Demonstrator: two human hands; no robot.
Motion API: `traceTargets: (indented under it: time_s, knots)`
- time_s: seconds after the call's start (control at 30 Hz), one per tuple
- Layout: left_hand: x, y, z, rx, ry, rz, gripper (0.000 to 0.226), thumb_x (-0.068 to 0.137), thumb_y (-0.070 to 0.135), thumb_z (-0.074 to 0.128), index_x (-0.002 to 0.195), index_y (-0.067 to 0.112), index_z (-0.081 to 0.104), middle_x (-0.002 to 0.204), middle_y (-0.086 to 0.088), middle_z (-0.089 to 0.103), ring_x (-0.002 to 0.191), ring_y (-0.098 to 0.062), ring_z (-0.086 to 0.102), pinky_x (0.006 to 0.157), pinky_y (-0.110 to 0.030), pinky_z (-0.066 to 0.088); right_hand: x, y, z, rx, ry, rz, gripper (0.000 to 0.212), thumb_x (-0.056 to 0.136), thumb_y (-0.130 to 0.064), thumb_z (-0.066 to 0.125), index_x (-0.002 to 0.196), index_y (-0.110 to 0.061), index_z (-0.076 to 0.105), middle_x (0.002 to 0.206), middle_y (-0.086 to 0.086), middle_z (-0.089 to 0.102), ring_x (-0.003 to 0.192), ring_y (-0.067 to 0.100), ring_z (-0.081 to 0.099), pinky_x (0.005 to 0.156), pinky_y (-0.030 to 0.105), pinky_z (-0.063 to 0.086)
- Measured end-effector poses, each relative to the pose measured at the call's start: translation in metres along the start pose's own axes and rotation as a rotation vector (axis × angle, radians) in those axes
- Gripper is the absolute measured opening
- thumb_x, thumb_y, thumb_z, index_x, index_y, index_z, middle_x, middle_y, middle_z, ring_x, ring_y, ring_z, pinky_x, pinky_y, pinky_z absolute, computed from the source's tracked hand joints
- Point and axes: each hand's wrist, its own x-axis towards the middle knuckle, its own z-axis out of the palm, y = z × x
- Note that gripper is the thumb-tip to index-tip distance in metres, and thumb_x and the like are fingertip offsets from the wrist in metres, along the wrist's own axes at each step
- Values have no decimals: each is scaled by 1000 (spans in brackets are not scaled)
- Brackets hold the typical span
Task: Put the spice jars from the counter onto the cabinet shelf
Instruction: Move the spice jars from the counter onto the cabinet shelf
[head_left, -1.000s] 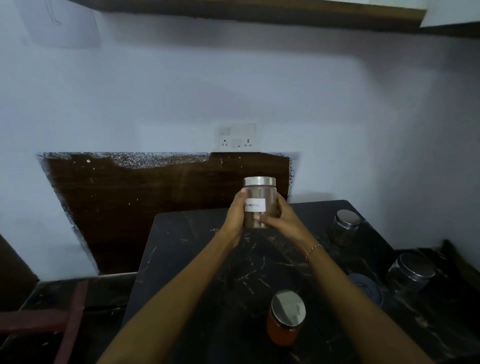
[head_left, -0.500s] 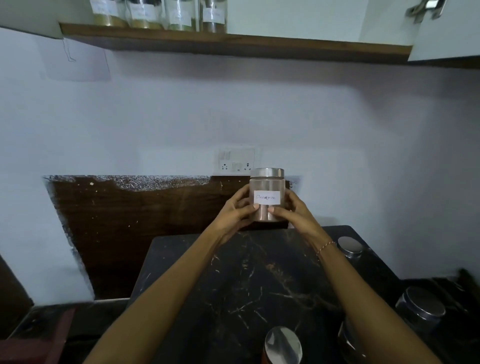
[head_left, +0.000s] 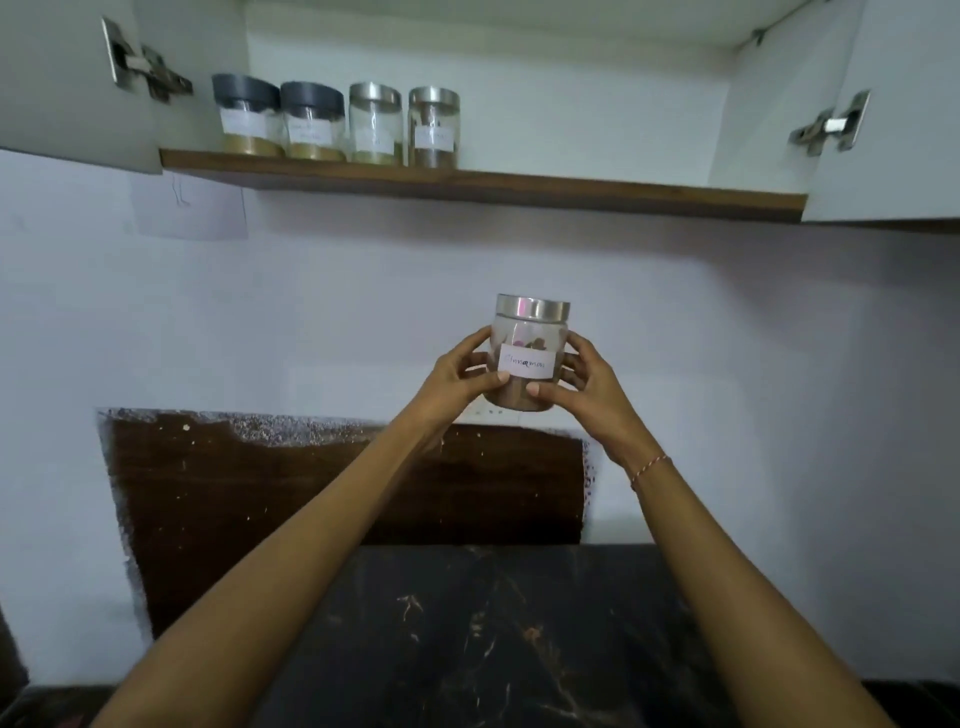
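Note:
A clear spice jar (head_left: 527, 332) with a steel lid and a white handwritten label is held upright in front of the wall, well below the shelf. My left hand (head_left: 460, 376) grips its left side and my right hand (head_left: 584, 384) its right side, thumbs on the front. The wooden cabinet shelf (head_left: 571, 189) runs across the top. Several labelled jars stand in a row at its left end: two with dark lids (head_left: 247, 122) (head_left: 311, 124) and two with steel lids (head_left: 375, 124) (head_left: 434, 127).
Both white cabinet doors hang open, with steel hinges at left (head_left: 140, 65) and right (head_left: 831, 124). The shelf to the right of the jars is bare wood. A black marble counter (head_left: 493, 634) lies below, with a dark brown panel (head_left: 311, 493) on the wall behind it.
Both hands have lifted the jar from just above the counter up towards the shelf. My view has tilted up; the open cabinet shows and the counter jars have dropped out of sight.

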Motion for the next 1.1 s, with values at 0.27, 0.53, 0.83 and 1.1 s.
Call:
traceTargets:
  time_s: [0.27, 0.53, 0.83, 1.1]
  knots:
    - [60, 89, -24, 119, 95, 257, 60, 84, 8, 64, 139, 15, 42, 123, -12, 57, 114, -21, 56, 97, -34, 49, 80, -81, -21, -99, -2, -213, 74, 79, -20, 72, 142, -21, 34, 135, 6, 50, 119, 20, 51, 90, 28, 50]
    - [137, 142, -50, 130, 117, 337, 59, 83, 5, 66, 137, 13, 43, 96, -1, 60, 107, -23, 57, 96, -37, 49, 161, -126, -22, -68, 0, -305, 57, 80, -12, 70, 132, -17, 46, 120, 11, 59, 102, 13, 58, 82, 19, 52]
    - [222, 165, -64, 239, 294, 258, 58, 81, 10, 70, 133, 6, 45, 116, -21, 61, 106, -31, 62, 93, -45, 52, 260, -139, -23, -63, 13, -250, 59, 82, -5, 67, 134, -14, 41, 122, 10, 57, 110, 19, 56, 85, 27, 50]
    - [277, 149, -70, 372, 410, 129, 54, 77, 11, 74, 126, 3, 53, 117, -17, 65, 105, -27, 63, 95, -40, 50, 325, -110, -10, -108, 6, -73, 65, 84, -1, 62, 139, -12, 31, 133, 16, 51, 119, 26, 52, 90, 31, 46]
